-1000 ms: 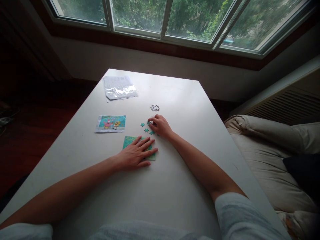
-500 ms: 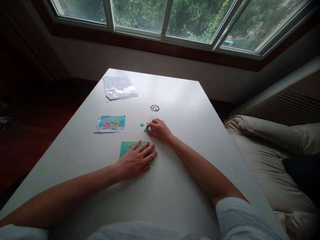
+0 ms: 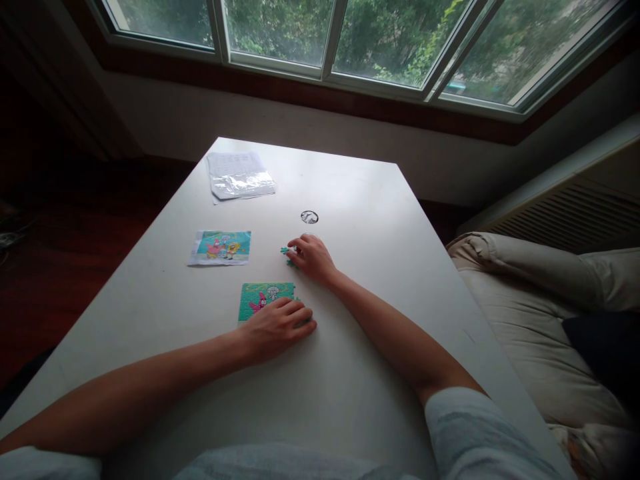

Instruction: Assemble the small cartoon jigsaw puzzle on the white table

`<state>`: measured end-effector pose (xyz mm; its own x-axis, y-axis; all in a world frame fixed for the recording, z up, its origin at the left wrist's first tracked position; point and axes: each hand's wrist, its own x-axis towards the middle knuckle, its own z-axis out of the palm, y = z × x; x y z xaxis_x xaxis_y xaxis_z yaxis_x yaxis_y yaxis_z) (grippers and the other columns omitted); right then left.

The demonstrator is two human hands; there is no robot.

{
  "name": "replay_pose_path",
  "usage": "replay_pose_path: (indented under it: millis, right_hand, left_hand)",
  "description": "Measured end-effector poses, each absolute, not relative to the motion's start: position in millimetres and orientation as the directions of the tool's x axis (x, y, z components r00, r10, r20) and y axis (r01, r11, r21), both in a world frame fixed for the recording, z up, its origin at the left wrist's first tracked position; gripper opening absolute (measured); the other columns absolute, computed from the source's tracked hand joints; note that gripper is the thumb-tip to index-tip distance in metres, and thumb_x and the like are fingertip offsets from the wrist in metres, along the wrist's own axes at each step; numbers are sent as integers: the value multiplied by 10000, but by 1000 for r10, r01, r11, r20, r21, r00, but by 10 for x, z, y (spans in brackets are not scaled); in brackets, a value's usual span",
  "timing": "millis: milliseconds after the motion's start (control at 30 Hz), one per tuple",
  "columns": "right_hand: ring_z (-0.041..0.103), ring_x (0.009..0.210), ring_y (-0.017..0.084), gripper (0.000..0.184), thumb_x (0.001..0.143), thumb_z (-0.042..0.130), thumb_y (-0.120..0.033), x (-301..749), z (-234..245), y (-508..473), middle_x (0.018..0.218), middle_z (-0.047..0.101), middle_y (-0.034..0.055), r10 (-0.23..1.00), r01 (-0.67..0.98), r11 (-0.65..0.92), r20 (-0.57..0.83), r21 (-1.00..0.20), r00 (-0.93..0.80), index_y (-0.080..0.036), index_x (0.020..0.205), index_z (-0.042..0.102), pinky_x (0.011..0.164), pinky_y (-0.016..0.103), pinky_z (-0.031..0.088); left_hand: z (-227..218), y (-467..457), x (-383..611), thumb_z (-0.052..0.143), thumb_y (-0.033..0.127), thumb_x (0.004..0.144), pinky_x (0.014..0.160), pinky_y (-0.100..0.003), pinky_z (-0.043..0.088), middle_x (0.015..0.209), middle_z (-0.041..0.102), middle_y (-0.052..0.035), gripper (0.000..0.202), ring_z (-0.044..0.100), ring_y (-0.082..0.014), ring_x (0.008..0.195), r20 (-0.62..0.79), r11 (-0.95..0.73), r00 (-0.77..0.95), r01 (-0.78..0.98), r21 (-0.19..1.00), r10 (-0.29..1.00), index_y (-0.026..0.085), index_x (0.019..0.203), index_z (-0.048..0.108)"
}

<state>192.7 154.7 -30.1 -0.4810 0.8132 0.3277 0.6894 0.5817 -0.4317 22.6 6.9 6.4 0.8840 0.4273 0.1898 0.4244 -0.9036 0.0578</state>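
Observation:
A small green jigsaw puzzle (image 3: 264, 297) with cartoon figures lies on the white table (image 3: 350, 360). My left hand (image 3: 277, 325) rests on its near right part with the fingers curled down against it. My right hand (image 3: 310, 257) is beyond it among loose teal puzzle pieces (image 3: 286, 251); its fingertips are pinched together on one of them. Other loose pieces are hidden under that hand.
A cartoon reference picture (image 3: 220, 247) lies left of the pieces. A clear plastic bag on paper (image 3: 239, 176) sits at the far left of the table. A small round hole cover (image 3: 309, 217) is just beyond my right hand. A beige cushioned seat (image 3: 540, 300) stands to the right.
My left hand drew back toward me and curled, uncovering the upper part of the puzzle. My right hand shifted left over the loose pieces and pinched one.

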Motion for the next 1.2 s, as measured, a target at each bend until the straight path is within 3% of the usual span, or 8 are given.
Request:
replay_pose_path:
  millis: [133, 433, 533, 633, 733, 933, 1033, 1200]
  right_hand:
    - [525, 893, 225, 193, 911, 682, -403, 1860, -333, 1582, 905, 604, 48, 837, 728, 546, 308, -414, -453, -260, 1040, 699, 870, 357, 375]
    - [528, 927, 223, 141, 903, 636, -276, 1778, -190, 1558, 912, 614, 39, 886, 767, 459, 168, -449, -432, -283, 1015, 721, 812, 331, 321]
    - [528, 910, 214, 122, 862, 656, -259, 1773, -179, 1548, 885, 620, 24, 894, 752, 441, 165, -490, -417, -268, 975, 700, 817, 333, 311]
    - [531, 887, 197, 110, 811, 674, -242, 1785, -181, 1559, 870, 628, 4, 892, 715, 440, 176, -543, -416, -249, 921, 674, 833, 334, 307]
    - [533, 876, 189, 90, 779, 684, -250, 1789, -183, 1591, 851, 639, -6, 893, 684, 430, 168, -589, -417, -233, 866, 666, 855, 337, 309]
    - [552, 808, 166, 30, 778, 642, -241, 1787, -171, 1603, 774, 651, -24, 898, 579, 400, 178, -710, -402, -213, 790, 645, 830, 321, 358]
    - [561, 737, 140, 51, 788, 626, -246, 1868, -134, 1506, 791, 659, -21, 883, 436, 387, 191, -813, -428, -208, 821, 628, 711, 272, 391]
    - [540, 668, 119, 132, 802, 621, -228, 2121, -47, 1157, 760, 659, -25, 857, 384, 357, 134, -852, -498, -215, 924, 670, 649, 248, 397]
  left_hand:
    - [38, 82, 228, 439, 159, 1016, 980, -376, 453, 1211, 630, -100, 269, 568, -229, 1109, 174, -902, 885, 427, 66, 431, 184, 1236, 592]
    - [41, 146, 193, 493, 123, 977, 1025, -411, 439, 1267, 625, -94, 251, 571, -239, 1150, 212, -835, 810, 546, 65, 546, 191, 1186, 615]
    - [188, 190, 89, 512, 132, 957, 1041, -430, 428, 1307, 608, -86, 270, 572, -251, 1154, 165, -776, 760, 626, 78, 629, 198, 1200, 609]
    - [313, 238, -15, 547, 194, 951, 966, -432, 471, 1250, 630, -94, 297, 595, -268, 1113, 79, -713, 708, 699, 62, 701, 212, 1244, 594]
    - [333, 248, -69, 614, 251, 921, 973, -448, 476, 1305, 601, -118, 393, 567, -304, 1184, 32, -686, 686, 726, 48, 727, 203, 1308, 564]
    - [167, 175, -120, 592, 265, 934, 1055, -466, 439, 1416, 537, -126, 446, 492, -311, 1302, 120, -678, 668, 729, 94, 734, 206, 1372, 531]
    - [82, 157, -144, 558, 265, 955, 1085, -486, 416, 1420, 539, -127, 414, 471, -312, 1322, 179, -677, 655, 726, 123, 734, 206, 1365, 540]
    - [-19, 175, -114, 536, 244, 955, 1119, -511, 393, 1386, 556, -126, 380, 463, -310, 1322, 223, -664, 627, 726, 177, 746, 198, 1332, 561]
